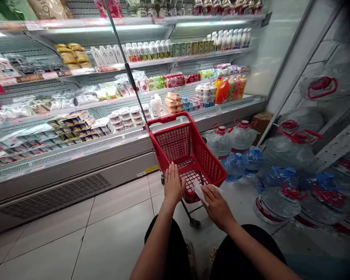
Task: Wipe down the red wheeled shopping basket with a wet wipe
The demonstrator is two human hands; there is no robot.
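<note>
A red wheeled shopping basket [210,157] with lattice walls stands on the floor in front of my knees. Its inside shows a grid bottom, and a long dark pole handle [130,76] rises from its far left corner. My left hand [174,186] lies flat at the near left part of the rim, fingers stretched out and holding nothing. At the near right side, my right hand [217,206] pinches a white tissue [199,190] against the near rim. Part of the tissue sticks out beyond the fingers; the rest is hidden under them.
Behind the basket runs an open refrigerated shelf [128,146] stocked with yogurt cups, bottles and packs. To the right, large water jugs [277,204] with red handles and blue-tinted bottles [235,166] stand on the floor. Pale tiles [113,233] cover the floor at left.
</note>
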